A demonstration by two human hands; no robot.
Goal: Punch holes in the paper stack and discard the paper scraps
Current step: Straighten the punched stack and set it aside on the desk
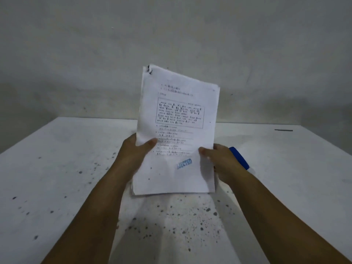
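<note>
Both hands pinched the paper stack [177,130] upright above the table [57,168]: left hand [133,149] at its left edge, right hand [219,157] at its right; a blue object [239,158] (possibly the punch) lay behind; punching and scrap disposal seemingly both remained.

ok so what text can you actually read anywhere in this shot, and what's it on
"EJECTED" as far as it reads: blue stamp on the lower part of the top sheet of the paper stack; the first letters are blurred, so it may be a longer word.
Printed lines and the boxed paragraph on that sheet: too small and blurred to read.
Blue object behind the right hand: no text visible.
Nothing else readable.
</note>
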